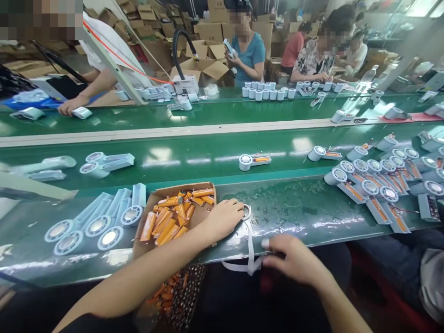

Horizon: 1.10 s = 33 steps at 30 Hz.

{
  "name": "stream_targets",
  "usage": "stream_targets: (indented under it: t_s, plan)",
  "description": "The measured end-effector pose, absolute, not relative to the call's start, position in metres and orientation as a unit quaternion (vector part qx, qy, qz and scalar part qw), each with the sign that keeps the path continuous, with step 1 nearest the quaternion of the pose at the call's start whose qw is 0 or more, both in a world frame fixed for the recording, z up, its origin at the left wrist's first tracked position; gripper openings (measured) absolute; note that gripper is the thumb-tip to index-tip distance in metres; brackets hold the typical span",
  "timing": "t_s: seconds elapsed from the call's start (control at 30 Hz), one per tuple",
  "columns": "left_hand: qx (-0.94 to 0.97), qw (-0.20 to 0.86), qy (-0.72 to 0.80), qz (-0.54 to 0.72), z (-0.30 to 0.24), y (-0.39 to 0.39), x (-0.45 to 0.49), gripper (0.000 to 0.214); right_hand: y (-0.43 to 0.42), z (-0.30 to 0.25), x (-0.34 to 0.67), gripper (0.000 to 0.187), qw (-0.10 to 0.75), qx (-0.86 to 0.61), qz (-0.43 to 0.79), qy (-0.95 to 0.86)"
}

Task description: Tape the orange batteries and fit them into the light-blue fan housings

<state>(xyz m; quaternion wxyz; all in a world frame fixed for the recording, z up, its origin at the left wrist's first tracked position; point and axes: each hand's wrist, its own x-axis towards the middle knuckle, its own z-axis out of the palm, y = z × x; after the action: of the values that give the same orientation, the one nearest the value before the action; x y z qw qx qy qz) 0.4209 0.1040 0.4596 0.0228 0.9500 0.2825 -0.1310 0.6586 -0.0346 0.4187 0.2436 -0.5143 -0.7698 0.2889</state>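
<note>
Reaching over the cardboard box's [200,216] right edge, left hand [225,216] bends its fingers at a white tape roll [247,212]; grip, cannot tell. Loose strip [250,245] trails down right of box. Right hand [294,259] farther right, thumb and forefinger parted by strip's end; pinch, cannot tell. Orange cells [166,222] inside box; pale-blue housings [98,225] left of it.

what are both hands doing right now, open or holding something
Left hand: fingers at the white roll; whether it grips cannot be told.
Right hand: open, thumb and forefinger apart, near the white strip.
</note>
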Motion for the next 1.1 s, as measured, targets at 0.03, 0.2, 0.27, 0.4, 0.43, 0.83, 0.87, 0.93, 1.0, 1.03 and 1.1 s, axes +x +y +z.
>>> stream_targets:
  t_s: [0.03,0.2,0.27,0.4,0.43,0.83,0.87,0.93,1.0,1.03,1.1]
  plan:
    - [0.950,0.022,0.282,-0.130,0.460,0.104,0.421,0.016,-0.010,0.424,0.664,0.015,0.269,-0.539,0.272,-0.750]
    - [0.951,0.012,0.284,-0.122,0.459,0.101,0.420,0.018,0.146,0.443,0.677,0.054,0.185,-0.666,0.060,-0.720]
    - [0.952,0.012,0.282,-0.116,0.458,0.101,0.419,0.018,0.187,0.447,0.677,0.054,0.133,-0.662,0.044,-0.736]
    - [0.953,0.019,0.283,-0.103,0.453,0.103,0.421,0.018,0.217,0.445,0.673,0.048,0.088,-0.643,0.047,-0.760]
    - [0.953,0.021,0.285,-0.103,0.451,0.103,0.421,0.018,0.219,0.444,0.672,0.047,0.078,-0.642,0.049,-0.761]
    - [0.954,0.036,0.279,-0.106,0.455,0.104,0.420,0.018,0.216,0.440,0.688,0.046,0.124,-0.673,0.085,-0.724]
    - [0.953,0.037,0.282,-0.108,0.456,0.104,0.420,0.018,0.208,0.442,0.690,0.048,0.146,-0.683,0.079,-0.711]
    - [0.950,0.039,0.290,-0.109,0.458,0.103,0.422,0.020,0.182,0.447,0.688,0.051,0.193,-0.705,0.061,-0.680]
    - [0.948,0.046,0.295,-0.107,0.457,0.103,0.423,0.024,0.141,0.458,0.676,0.047,0.270,-0.682,0.075,-0.675]
    - [0.948,0.053,0.296,-0.103,0.455,0.102,0.424,0.025,0.115,0.466,0.667,0.042,0.339,-0.636,0.101,-0.686]
    - [0.951,0.062,0.291,-0.088,0.452,0.102,0.423,0.024,0.059,0.487,0.644,0.034,0.411,-0.461,0.164,-0.769]
